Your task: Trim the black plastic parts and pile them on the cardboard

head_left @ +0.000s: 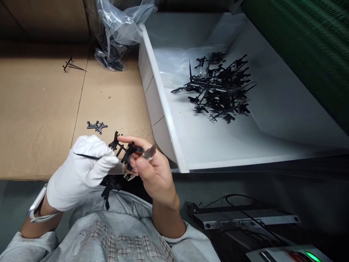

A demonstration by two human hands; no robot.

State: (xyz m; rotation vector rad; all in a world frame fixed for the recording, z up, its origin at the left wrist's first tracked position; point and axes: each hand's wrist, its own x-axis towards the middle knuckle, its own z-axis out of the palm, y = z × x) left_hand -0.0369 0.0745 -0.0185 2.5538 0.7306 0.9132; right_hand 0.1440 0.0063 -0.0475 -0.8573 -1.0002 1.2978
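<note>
My left hand (84, 171), in a white glove, is closed on a black plastic moulded piece (128, 154) with several bracket-like parts joined by thin runners. A thin black spike of it sticks out over the glove. My bare right hand (152, 171) is closed around a small flat metal tool (149, 153), whose kind I cannot make out because the fingers cover much of it. The right index finger reaches along the top of the black piece. Below the hands, more black bracket parts (109, 191) hang over my lap. Two loose black brackets (97, 126) lie on the table just beyond the left hand.
A white bin (160, 87) to the right holds a heap of black moulded pieces (218, 87). On the cardboard-coloured tabletop (35, 109) lies a thin black runner (73, 65). A clear plastic bag (117, 25) with dark parts stands behind. Metal equipment (245, 218) sits at lower right.
</note>
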